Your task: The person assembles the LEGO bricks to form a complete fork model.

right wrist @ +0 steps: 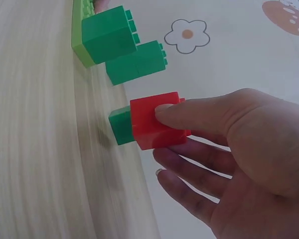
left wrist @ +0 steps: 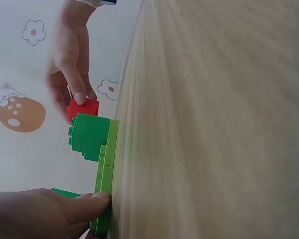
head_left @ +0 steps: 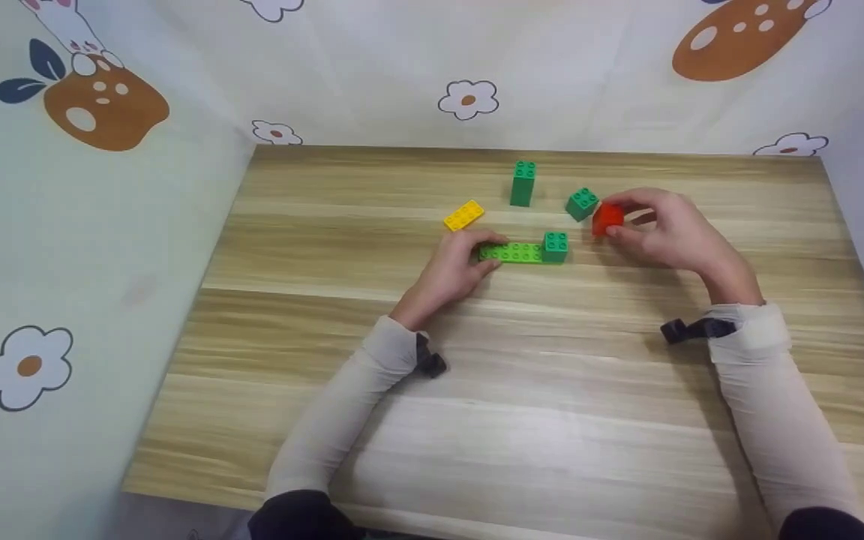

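The right hand [head_left: 672, 229] has its grip clamped on a red block [head_left: 609, 219], thumb on one face; the right wrist view shows the block's studs turned toward the palm, a detail the head view does not make out. The left wrist view shows pale wall between this block and the desk [head_left: 552, 390], so it is held clear of the surface. The left hand [head_left: 456, 266] has its grip closed by thumb and fingers across one end of a light green strip [head_left: 520, 253], which lies on the desk. On the strip's other end sits a green block [head_left: 555, 246]; seams along the strip's side show only from the left wrist. Just beside the red block stands a small green block [head_left: 580, 202]. Farther back is a tall green piece [head_left: 523, 187], with a seam across its side in the right wrist view. A yellow brick [head_left: 464, 215], seen plainly only from the head, lies near the left hand.
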A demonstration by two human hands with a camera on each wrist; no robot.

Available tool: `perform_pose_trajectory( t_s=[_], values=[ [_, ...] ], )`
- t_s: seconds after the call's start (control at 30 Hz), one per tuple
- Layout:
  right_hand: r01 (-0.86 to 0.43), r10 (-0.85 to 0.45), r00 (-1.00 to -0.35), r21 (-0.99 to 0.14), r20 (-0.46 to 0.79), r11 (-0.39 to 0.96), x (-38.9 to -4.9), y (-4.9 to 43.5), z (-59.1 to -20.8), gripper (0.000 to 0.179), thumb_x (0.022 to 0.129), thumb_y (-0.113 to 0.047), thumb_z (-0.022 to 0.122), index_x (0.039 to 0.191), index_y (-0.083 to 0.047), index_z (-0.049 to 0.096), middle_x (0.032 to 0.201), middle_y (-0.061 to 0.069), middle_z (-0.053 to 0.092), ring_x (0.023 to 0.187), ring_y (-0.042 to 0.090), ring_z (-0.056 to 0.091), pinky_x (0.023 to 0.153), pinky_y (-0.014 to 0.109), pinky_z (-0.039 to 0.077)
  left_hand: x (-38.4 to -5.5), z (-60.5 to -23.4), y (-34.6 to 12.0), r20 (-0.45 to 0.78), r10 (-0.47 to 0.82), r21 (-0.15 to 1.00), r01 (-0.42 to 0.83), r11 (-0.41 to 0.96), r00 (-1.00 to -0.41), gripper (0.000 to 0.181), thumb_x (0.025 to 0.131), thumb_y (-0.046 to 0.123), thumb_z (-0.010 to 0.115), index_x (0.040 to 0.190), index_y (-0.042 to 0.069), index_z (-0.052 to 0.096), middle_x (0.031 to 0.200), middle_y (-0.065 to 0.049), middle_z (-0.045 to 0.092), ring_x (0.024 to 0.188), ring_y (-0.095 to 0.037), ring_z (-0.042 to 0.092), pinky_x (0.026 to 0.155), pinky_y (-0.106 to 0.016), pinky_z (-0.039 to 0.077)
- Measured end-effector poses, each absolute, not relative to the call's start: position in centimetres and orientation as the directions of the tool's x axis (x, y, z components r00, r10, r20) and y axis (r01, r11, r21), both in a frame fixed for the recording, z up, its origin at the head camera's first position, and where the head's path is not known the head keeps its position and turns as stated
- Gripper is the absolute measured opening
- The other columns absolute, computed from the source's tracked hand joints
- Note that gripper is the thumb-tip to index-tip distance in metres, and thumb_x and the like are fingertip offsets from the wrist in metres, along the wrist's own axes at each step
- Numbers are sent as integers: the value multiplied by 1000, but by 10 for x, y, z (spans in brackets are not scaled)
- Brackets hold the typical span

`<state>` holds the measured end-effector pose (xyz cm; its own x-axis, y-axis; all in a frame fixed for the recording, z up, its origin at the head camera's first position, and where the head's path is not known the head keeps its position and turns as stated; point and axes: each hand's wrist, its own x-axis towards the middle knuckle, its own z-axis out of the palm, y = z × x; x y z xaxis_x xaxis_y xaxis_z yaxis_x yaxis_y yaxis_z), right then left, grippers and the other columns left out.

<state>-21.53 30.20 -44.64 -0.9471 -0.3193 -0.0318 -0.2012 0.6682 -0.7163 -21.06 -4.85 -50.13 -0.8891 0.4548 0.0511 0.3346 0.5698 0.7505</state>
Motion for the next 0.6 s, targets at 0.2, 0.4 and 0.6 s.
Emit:
perform_pose_trajectory(
  t_s=[0.2,0.4,0.6],
  values=[
    [-221,-305,-952,-715,12,663,-214,290,-445,44,100,-24,80,139,-8,71,134,12,74,120,30,68,102,52,59,-211,-503,-50,56,452,759,332,560,-890,36,98,6,80,133,12,77,133,-4,78,126,-19,69,116,-35,53],
    [-245,-290,-955,-730,66,638,-212,279,-449,43,100,-26,81,139,-11,72,134,11,75,116,30,71,92,28,58,-211,-502,-49,38,449,765,315,562,-893,35,98,7,79,133,12,76,135,-3,77,128,-18,68,117,-34,52],
    [-297,-274,-949,-743,158,600,-210,270,-452,45,99,-22,82,141,-13,71,133,7,75,114,24,70,90,19,59,-211,-502,-48,24,447,764,305,569,-894,36,99,8,79,134,13,76,136,-3,77,128,-17,68,117,-34,52]
  ],
)
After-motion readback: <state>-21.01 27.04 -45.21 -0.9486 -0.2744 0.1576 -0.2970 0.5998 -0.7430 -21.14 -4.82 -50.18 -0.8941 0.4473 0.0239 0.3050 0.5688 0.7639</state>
